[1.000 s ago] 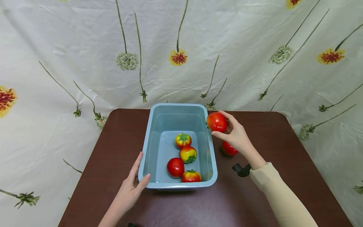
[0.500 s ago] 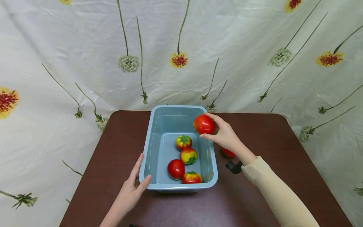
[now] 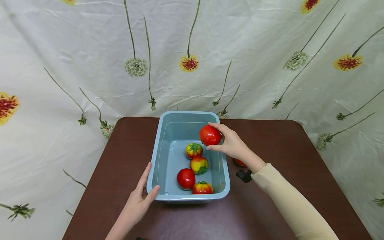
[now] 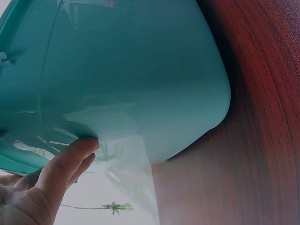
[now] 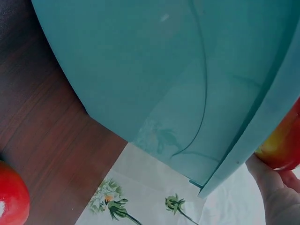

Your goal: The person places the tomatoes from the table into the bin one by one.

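A glossy red tomato is pinched between the thumb and fingers of my right hand, above the inside of the light blue plastic bin, towards its right side. In the right wrist view the hand and the tomato show partly beyond the bin's rim. My left hand holds the bin's near left corner, thumb over the rim. Its fingers lie against the outer wall in the left wrist view. Several tomatoes are in the bin, including a red one and red-yellow ones with green leaves.
Another red tomato lies on the dark brown table right of the bin, mostly hidden by my right forearm. A black strap shows by that wrist. A white flower-printed cloth hangs behind the table.
My right hand has carried the tomato leftwards from the bin's right rim to over its inside, and slightly lower. The left hand keeps its place at the corner.
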Tool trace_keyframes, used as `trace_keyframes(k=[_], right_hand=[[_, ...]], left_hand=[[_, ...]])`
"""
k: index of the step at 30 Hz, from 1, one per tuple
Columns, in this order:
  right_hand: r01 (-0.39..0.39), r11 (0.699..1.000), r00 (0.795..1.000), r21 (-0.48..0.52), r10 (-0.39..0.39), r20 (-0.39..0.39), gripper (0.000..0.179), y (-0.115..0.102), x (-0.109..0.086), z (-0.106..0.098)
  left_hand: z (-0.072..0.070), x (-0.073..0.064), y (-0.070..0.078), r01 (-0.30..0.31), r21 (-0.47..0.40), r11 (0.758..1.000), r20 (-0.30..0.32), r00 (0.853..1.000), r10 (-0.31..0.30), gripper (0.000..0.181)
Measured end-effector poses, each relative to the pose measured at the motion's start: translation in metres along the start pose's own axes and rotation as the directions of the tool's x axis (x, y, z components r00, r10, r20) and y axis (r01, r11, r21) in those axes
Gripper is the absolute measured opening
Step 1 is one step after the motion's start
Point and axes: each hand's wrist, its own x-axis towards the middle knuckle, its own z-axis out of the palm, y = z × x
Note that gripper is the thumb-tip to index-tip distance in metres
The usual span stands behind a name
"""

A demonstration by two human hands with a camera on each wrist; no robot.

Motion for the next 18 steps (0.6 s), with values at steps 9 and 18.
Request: trace_keyframes(k=[9,18], right_hand=[[0.021,1.0,0.998,-0.011,-0.02,0.052,0.08,0.0013,0.0011,0.0057],[0.038,0.999,0.999,0.032,-0.038,-0.018,0.067,0.0074,-0.0046,0.0037]], left_hand=[[0.0014,-0.002,-0.0023,0.03,-0.004,1.0,0.011,0.999,-0.03,0.077],[0.0023,0.001,-0.0009,0.014,0.009,1.0,0.009,1.0,-0.014,0.077]])
